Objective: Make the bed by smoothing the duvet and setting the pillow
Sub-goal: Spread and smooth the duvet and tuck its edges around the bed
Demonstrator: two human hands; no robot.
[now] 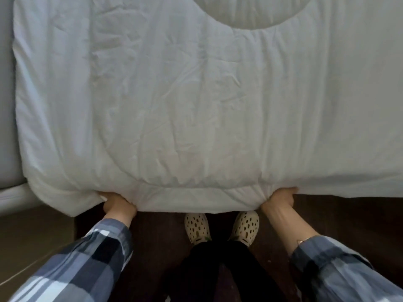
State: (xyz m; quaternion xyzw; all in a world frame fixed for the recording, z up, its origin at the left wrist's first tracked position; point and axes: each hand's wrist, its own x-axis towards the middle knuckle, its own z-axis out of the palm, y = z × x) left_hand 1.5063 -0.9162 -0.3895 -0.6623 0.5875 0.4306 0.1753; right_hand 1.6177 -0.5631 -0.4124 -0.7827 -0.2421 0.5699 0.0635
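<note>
A white quilted duvet [196, 101] lies spread over the bed and fills most of the view, creased across its middle. Its near edge hangs just over the bed's foot. My left hand [116, 204] grips that edge near the duvet's left corner, fingers tucked under the fabric. My right hand [281, 199] grips the same edge further right, bunching it into small folds. No pillow is in view.
The bare grey mattress sheet [6, 94] shows left of the duvet. Dark wooden floor [349, 214] runs along the bed's foot, lighter floor [32, 232] at the left. My feet in cream perforated clogs [197, 227] stand close to the bed edge.
</note>
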